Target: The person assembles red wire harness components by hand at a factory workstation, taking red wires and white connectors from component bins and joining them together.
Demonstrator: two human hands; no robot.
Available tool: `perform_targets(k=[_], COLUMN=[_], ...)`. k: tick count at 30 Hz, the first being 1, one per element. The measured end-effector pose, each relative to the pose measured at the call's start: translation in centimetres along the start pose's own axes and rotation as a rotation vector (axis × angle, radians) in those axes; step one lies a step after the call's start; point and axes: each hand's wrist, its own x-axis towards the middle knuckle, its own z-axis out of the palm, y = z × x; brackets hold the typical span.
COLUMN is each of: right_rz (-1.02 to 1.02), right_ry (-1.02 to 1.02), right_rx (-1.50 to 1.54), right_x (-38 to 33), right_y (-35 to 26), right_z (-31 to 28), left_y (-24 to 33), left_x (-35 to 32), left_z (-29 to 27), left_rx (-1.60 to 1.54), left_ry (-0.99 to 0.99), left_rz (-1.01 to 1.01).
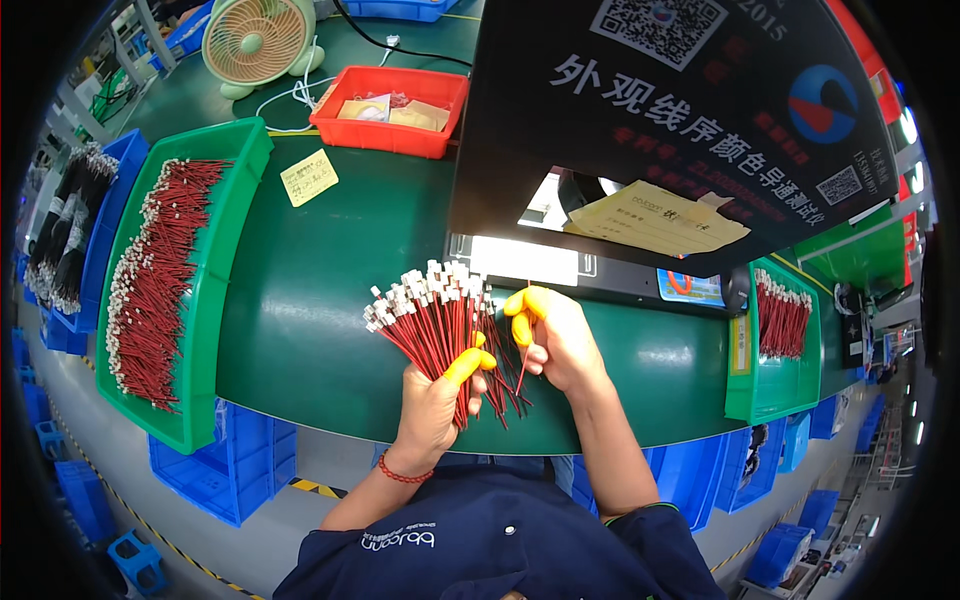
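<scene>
A fanned bundle of thin red wires with small white plastic connectors at their tips [440, 320] sits above the near edge of the dark green work table [320, 300], in front of the person's chest. The left hand [435, 400] is clamped around the lower part of the bundle, its thumb in a yellow rubber finger cot pressed across the wires. The right hand [560, 340], with yellow cots on thumb and forefinger, pinches a single red wire [524, 362] just beside the bundle, fingertips closed on it.

Just behind the hands stands a black box-shaped tester with a lit white panel [525, 262] under a large black sign board [680, 110]. To the left lies a long green plastic tray full of red wires [160, 280]; to the right, a smaller green tray with more red wires [780, 330]. Farther back are a red plastic bin [390, 105], a yellow paper note [309, 177] and a small pale green desk fan [258, 42].
</scene>
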Motion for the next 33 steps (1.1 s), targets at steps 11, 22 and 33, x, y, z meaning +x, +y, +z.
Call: perform_targets(k=[11,22,33], right_rz=[-0.216,-0.167,-0.173], right_ry=[0.133,0.122,0.213], right_rx=[-0.292,-0.071,-0.276], right_x=[-1.2,0.1,-0.3], right_y=[0.6,0.4,0.1], right_z=[1.8,-0.8,-0.2], left_y=[-0.1,0.3,0.6], left_x=[0.0,0.0,-0.1], left_z=[1.2,-0.1,0.2], left_rx=[0.015,-0.001,-0.003], left_ry=[0.113,0.008,0.046], left_rz=[-0.021,-0.019,-0.040])
